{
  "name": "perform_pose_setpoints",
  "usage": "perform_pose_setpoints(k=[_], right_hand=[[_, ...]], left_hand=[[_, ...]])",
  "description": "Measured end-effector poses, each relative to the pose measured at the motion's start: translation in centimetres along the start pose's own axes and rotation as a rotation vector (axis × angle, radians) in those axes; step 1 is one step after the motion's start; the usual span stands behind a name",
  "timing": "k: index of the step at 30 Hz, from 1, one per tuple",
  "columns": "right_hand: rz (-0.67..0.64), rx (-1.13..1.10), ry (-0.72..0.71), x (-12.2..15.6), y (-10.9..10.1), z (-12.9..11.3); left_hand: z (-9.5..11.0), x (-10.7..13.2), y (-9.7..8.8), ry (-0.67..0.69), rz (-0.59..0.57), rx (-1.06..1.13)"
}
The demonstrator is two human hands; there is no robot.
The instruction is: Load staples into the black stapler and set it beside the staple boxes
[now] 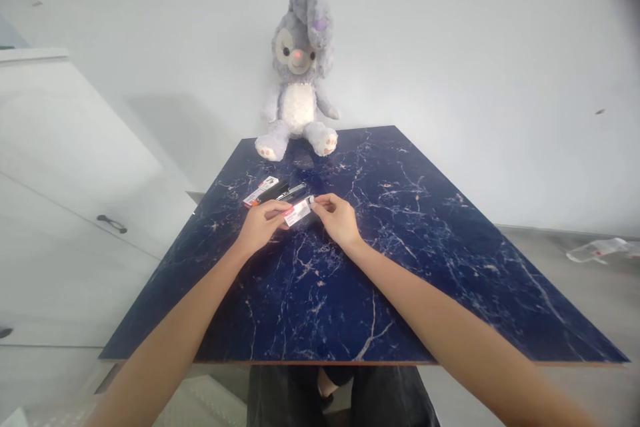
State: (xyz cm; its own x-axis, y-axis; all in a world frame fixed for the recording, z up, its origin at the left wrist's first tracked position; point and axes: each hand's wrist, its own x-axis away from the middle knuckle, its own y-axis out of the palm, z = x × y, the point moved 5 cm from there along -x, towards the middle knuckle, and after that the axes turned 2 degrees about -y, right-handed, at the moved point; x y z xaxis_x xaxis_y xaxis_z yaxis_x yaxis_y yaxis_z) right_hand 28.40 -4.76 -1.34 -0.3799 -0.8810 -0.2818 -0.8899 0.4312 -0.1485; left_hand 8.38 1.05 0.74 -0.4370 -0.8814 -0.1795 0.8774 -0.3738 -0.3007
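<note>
Small box [299, 212]: likely weighing little, denting easily; ends suiting grip
Left hand [260, 225]: narrowly pinching eight-o'clock end
Right hand [339, 219]: narrowly pinching two-o'clock end

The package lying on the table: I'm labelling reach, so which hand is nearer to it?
Left: the left hand is just on the near side of the package; the right hand is farther, to its right.

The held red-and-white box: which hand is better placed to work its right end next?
Probably the right hand: its fingers are at that end, while the left hand holds the box by its left end.
</note>
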Motion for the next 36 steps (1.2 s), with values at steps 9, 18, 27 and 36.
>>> perform_pose_setpoints(k=[9, 18, 27, 36], right_hand=[[-0.099, -0.327, 0.066, -0.3, 0.6, -0.2], [-0.107, -0.311, 0.065, -0.4, 0.6, 0.4], [-0.25, -0.074, -0.046, 0.1, 0.5, -1.5], [-0.25, 0.005, -0.107, 0.4, 1.5, -0.7]], left_hand=[[-1.3, -0.2, 0.0, -0.163, -0.002, 0.272], [-0.5, 0.3, 0.6, -0.186, -0.16, 0.419], [-0.5, 0.2, 0.0, -0.134, -0.121, 0.276], [0.5, 0.3, 0.0, 0.045, -0.011, -0.022]])
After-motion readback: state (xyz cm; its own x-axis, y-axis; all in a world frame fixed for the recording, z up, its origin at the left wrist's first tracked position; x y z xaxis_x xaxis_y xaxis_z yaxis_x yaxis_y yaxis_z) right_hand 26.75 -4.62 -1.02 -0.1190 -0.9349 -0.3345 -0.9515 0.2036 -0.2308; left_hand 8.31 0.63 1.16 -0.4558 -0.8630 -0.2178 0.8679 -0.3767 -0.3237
